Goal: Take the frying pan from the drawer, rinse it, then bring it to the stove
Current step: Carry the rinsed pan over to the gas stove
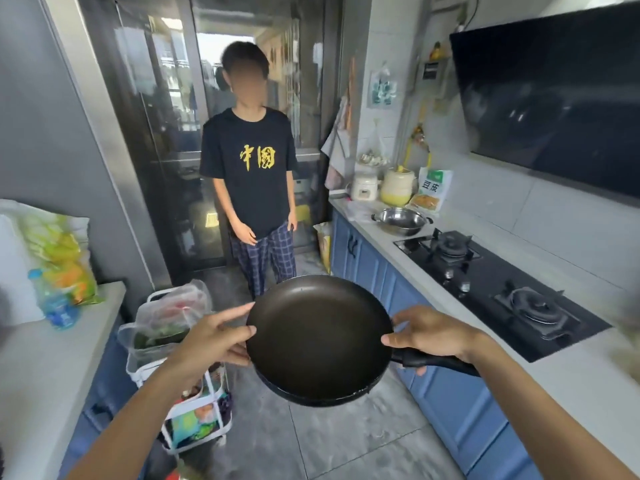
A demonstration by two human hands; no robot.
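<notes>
Two hands on frying pan [318, 337], black, empty, mid-air over floor beside stove [502, 289]: my left hand [211, 341] pinches rim, right hand [433, 332] wraps handle, partly hiding it.

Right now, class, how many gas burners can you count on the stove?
2: the far burner lies beside the steel pot; the near burner lies right of the frying pan. None seem hidden.
</notes>
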